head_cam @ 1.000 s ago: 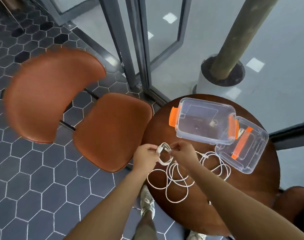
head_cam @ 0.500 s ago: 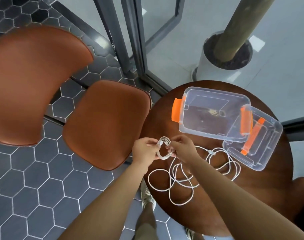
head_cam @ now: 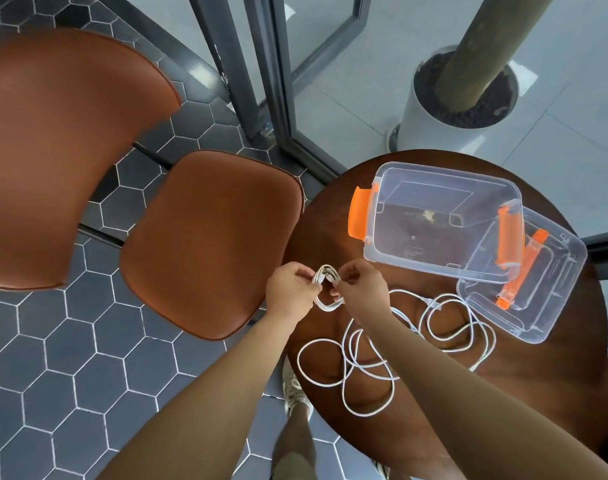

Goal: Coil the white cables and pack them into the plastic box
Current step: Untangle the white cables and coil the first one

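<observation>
At the centre of the frame the left hand [head_cam: 290,292] and right hand [head_cam: 361,289] pinch a small coil [head_cam: 327,287] of white cable between their fingertips, the loose white cables [head_cam: 365,358] lying looped on the round table [head_cam: 503,393] just below, with the open plastic box [head_cam: 434,270] at upper right, seemingly overlapping its lid [head_cam: 555,306]

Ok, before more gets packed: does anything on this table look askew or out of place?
Slightly. The lid lies skewed beside the plastic box, which overlaps its corner. The loose white cable sprawls in tangled loops on the table, while the left hand and right hand pinch a small coil. Nothing looks damaged.
</observation>
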The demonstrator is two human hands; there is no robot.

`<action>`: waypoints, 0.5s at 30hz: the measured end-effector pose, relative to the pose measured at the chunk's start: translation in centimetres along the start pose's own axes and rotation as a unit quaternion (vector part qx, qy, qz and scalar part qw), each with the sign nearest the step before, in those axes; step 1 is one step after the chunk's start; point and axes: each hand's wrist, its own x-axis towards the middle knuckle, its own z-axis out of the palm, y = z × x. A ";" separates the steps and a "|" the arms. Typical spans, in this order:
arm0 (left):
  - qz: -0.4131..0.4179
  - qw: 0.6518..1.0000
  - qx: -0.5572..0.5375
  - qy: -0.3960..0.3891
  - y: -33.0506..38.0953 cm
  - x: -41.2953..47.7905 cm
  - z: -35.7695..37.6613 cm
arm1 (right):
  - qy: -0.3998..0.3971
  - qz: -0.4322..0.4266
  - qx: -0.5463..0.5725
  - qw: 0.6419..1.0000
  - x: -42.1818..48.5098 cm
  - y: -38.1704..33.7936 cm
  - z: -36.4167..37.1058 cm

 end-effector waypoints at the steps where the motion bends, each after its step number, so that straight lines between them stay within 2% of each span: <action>1: 0.002 1.000 0.000 0.006 0.0 0.2 0.2 | 0.005 -0.005 -0.011 1.000 0.2 -0.1 -0.1; 6: 0.042 0.998 0.033 0.026 0.0 0.9 1.1 | 0.027 -0.026 -0.045 0.998 1.2 -0.1 -0.1; 15: 0.127 0.971 0.190 0.074 0.0 0.7 1.3 | 0.049 -0.063 -0.101 0.992 2.0 0.3 1.0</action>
